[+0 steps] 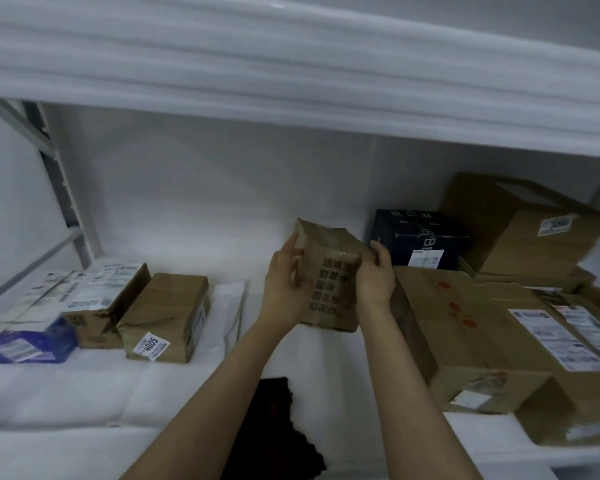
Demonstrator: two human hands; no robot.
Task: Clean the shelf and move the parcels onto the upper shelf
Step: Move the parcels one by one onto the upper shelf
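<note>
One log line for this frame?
step: move parcel | left grip: on parcel | right grip: on parcel | upper shelf: not reached

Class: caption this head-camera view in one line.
Left hand and right hand grip a brown parcel at the shelf, among other parcels.

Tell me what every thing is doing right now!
Brown parcel, held upright between both hands.
Left hand, grips the parcel's left side.
Right hand, grips its right side.
4005 parcel, lying dented on the shelf.
Dark blue box, closed, at the back.
Big carton, lying on the shelf.
</note>
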